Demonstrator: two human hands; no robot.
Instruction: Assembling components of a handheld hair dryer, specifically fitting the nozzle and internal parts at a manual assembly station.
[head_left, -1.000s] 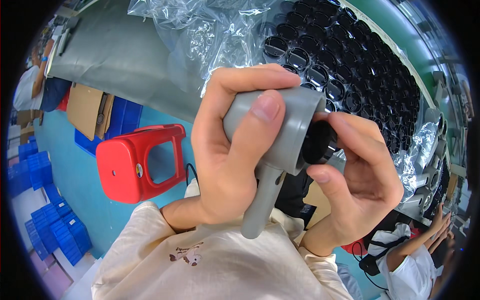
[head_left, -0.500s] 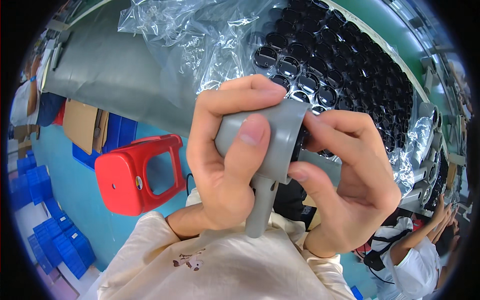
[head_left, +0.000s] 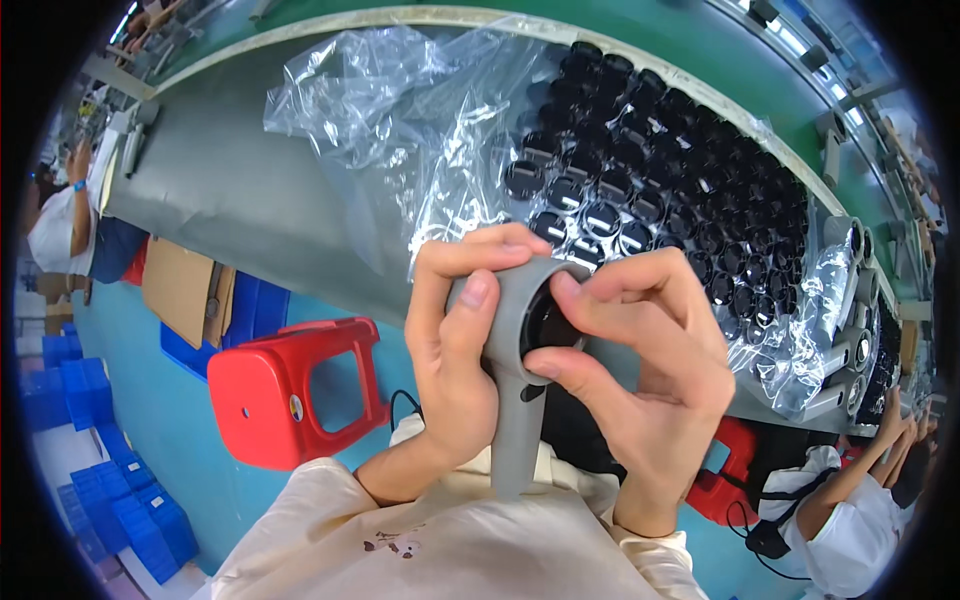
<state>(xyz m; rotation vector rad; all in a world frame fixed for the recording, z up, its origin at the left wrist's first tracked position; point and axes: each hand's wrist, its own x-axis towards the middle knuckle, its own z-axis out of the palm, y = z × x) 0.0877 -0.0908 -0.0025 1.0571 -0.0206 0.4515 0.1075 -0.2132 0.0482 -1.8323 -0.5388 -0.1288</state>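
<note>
My left hand point(head_left: 452, 350) is wrapped around a grey plastic housing point(head_left: 508, 335), round-mouthed, with a straight handle point(head_left: 516, 445) pointing down toward my body. Its open mouth faces right and slightly up. Sitting in that mouth is a black round cap point(head_left: 545, 325), partly covered by fingers. Thumb and index finger of my right hand point(head_left: 655, 375) pinch the cap at its edge; whether it is fully seated I cannot tell. Just beyond both hands, many similar black round caps point(head_left: 640, 205) lie in rows on clear plastic.
Crumpled clear plastic film point(head_left: 370, 100) lies on the grey-covered table point(head_left: 230, 160). More grey housings point(head_left: 848, 350) rest at the right. A red stool point(head_left: 262, 405) stands at lower left, with blue bins point(head_left: 150, 520) beyond. A co-worker in white point(head_left: 845, 530) is at lower right.
The housing has turned so its mouth faces more upward, showing the black cap inside. Both hands sit a little lower in view, and the right hand has shifted left.
</note>
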